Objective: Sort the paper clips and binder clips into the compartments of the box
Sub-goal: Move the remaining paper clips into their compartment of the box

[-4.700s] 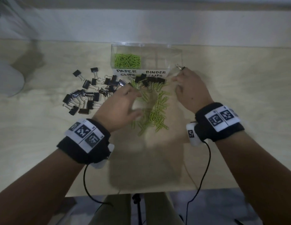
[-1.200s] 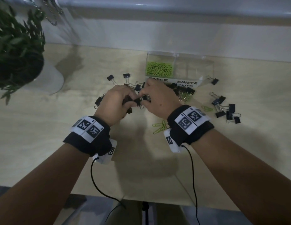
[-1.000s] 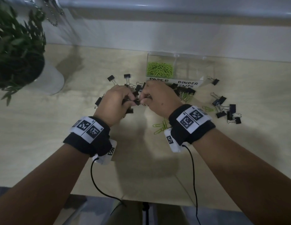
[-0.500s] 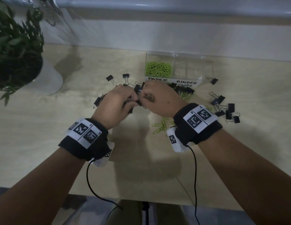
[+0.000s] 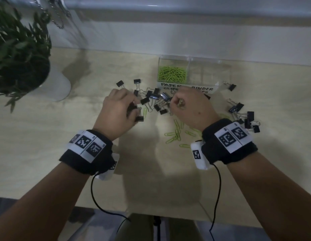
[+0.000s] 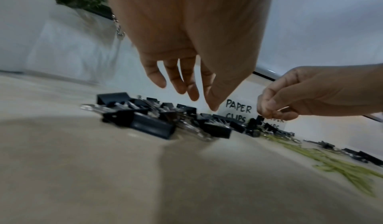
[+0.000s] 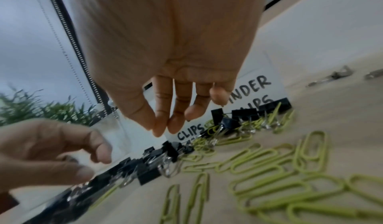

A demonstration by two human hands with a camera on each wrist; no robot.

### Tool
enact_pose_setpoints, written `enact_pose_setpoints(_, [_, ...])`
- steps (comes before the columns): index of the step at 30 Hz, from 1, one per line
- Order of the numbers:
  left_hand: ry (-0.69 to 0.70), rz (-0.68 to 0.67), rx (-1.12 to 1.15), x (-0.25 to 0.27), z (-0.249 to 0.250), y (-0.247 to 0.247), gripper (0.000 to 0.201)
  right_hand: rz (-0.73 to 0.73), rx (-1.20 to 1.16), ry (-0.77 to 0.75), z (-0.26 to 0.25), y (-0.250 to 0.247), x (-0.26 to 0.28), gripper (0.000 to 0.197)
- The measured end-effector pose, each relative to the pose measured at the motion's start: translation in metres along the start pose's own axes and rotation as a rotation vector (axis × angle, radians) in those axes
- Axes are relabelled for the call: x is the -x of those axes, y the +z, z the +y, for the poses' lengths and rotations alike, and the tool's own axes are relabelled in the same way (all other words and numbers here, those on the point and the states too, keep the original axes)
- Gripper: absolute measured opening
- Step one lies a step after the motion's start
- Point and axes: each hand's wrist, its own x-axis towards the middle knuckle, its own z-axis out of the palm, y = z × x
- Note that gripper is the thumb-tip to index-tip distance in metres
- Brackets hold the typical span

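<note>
A clear two-compartment box (image 5: pixel 210 66) stands at the back, labelled PAPER CLIPS and BINDER CLIPS. Green paper clips (image 5: pixel 172 76) fill its left compartment; I see nothing in the right one. Black binder clips (image 5: pixel 156 100) lie heaped between my hands. My left hand (image 5: pixel 133 108) hovers over the heap's left end, and in the left wrist view its fingers (image 6: pixel 182 83) hang loose and hold nothing. My right hand (image 5: pixel 177 101) is curled at the heap's right end, in front of the box, and pinches a small metal piece (image 6: pixel 283 110), seemingly a binder clip's wire handle.
More binder clips (image 5: pixel 245 117) lie scattered right of my right wrist, with one (image 5: pixel 231 86) beside the box. Loose green paper clips (image 5: pixel 175 134) lie on the table in front of the heap. A potted plant (image 5: pixel 19 54) in a white pot (image 5: pixel 55 86) stands at far left.
My hands were joined over the binder clip heap and have drawn apart, the left toward the left, the right toward the box. The heap now shows between them.
</note>
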Motion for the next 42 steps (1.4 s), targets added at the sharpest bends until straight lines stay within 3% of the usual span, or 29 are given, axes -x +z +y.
enact_pose_setpoints(9, [-0.181,-0.062,-0.284,-0.004,0.033,0.019,0.013,-0.016,0.303,-0.02,-0.02,0.026,0.0,0.007])
enact_pose_setpoints(15, [-0.07,-0.133,-0.246,0.007,0.045,0.018,0.011,-0.105,0.186,-0.166,-0.029,0.025,-0.014,0.039])
enact_pose_setpoints(20, [0.064,-0.179,-0.163,0.002,0.064,0.024,0.013,0.038,0.046,-0.057,0.004,-0.011,0.012,0.023])
enact_pose_setpoints(23, [0.1,-0.155,-0.107,-0.007,0.07,0.031,0.025,-0.009,0.146,-0.024,0.026,-0.018,0.037,0.022])
enact_pose_setpoints(27, [0.188,-0.11,-0.042,-0.022,0.063,0.047,0.038,-0.092,0.141,-0.096,0.04,-0.008,0.066,0.023])
enact_pose_setpoints(29, [0.235,-0.11,-0.036,-0.025,0.057,0.054,0.033,-0.114,0.129,-0.107,0.044,-0.009,0.073,0.02])
enact_pose_setpoints(32, [0.171,-0.068,-0.023,-0.027,0.052,0.052,0.019,-0.055,0.131,-0.064,0.049,-0.021,0.071,0.016])
enact_pose_setpoints(34, [0.108,-0.016,-0.029,-0.026,0.05,0.044,0.014,0.056,0.149,-0.022,0.053,-0.03,0.06,0.019])
enact_pose_setpoints(37, [0.09,0.021,-0.05,-0.027,0.057,0.036,0.021,0.175,0.178,-0.021,0.055,-0.033,0.04,0.029])
enact_pose_setpoints(42, [0.302,-0.095,-0.051,-0.046,0.089,0.049,0.044,0.053,0.293,-0.008,0.06,-0.025,0.027,0.048])
